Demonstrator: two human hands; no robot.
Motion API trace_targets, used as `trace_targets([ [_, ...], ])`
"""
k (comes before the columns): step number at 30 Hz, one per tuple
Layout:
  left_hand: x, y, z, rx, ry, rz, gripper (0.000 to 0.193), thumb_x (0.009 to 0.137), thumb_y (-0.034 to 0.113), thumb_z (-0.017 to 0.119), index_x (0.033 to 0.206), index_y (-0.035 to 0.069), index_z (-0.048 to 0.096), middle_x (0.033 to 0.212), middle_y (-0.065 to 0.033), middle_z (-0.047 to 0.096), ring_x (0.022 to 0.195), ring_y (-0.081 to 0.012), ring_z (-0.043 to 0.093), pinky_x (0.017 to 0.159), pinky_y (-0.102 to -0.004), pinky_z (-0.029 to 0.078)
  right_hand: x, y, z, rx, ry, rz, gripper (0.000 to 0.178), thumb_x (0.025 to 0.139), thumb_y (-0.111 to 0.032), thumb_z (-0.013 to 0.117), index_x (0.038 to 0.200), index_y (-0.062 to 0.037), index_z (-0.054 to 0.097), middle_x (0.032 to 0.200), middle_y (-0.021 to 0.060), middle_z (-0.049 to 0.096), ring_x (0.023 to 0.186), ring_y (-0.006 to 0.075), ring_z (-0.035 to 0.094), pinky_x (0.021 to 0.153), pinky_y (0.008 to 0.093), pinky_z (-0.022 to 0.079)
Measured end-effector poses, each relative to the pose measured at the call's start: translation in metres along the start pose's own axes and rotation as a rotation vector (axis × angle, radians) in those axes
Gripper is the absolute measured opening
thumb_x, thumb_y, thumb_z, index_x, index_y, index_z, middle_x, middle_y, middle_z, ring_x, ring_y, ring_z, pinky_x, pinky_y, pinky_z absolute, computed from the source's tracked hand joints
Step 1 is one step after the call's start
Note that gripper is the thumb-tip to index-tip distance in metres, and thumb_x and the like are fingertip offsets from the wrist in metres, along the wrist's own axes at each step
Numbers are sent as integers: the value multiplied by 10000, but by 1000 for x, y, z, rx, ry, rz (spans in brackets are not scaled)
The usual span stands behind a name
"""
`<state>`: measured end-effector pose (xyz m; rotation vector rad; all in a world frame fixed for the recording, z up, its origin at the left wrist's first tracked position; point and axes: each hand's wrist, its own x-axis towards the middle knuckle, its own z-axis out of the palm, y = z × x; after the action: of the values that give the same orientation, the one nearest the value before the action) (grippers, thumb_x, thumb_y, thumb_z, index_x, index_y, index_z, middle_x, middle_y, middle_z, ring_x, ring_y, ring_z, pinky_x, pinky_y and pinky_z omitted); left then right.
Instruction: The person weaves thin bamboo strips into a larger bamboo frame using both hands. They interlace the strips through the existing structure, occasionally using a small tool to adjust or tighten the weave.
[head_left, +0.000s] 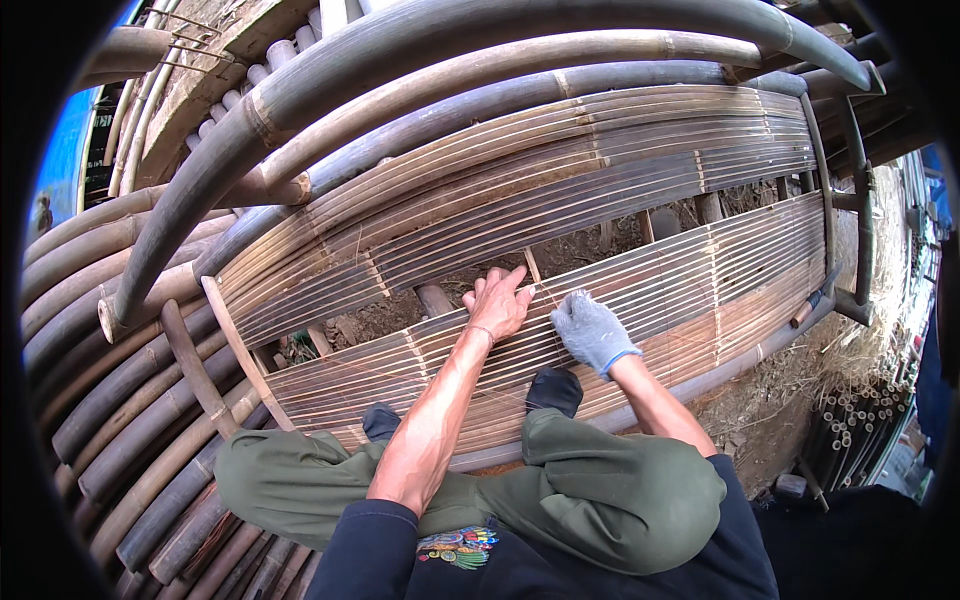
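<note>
While the person sits with knees bent wide, both hands work at the gap edge of the near panel (700,300), a band of thin bamboo slats in the middle of the view. The left grip (498,303), bare, lies on that edge beside a short crosspiece (533,265), its fingers slightly apart; whether they pinch anything cannot be told. The right grip (595,332), in a grey glove with a blue cuff, is curled over the slats just beside the left; its fingertips are hidden, so what it holds cannot be told. Beyond the gap lies the far panel (480,235), also slatted. 2 dark socks (555,392) show at the near side, below green trousers (620,490). Thick poles (400,110) arch along the far side; more bamboo (110,455) fills the left, and thin canes (850,425) are bundled at right.
</note>
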<state>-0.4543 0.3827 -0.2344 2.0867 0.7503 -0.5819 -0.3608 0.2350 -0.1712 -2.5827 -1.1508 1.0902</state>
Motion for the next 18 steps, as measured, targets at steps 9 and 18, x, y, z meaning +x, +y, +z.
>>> trace_targets([
  [9,4,5,-7,109,-166,-2,315,1009,399,441,1142,241,679,1161,-96,641,1086,-363,538,947,-531,311,1,23,-104,1760,166,-370,233,978,-241,583,882,-79,720,891,63,692,900,234,674,811,361,540],
  [18,-1,4,-3,39,-21,93,274,981,351,500,1037,191,715,1018,-63,712,977,-326,583,870,-510,314,-27,5,5,-54,-27,-250,289,978,-277,508,852,-53,640,765,166,658,693,356,666,617,475,538],
])
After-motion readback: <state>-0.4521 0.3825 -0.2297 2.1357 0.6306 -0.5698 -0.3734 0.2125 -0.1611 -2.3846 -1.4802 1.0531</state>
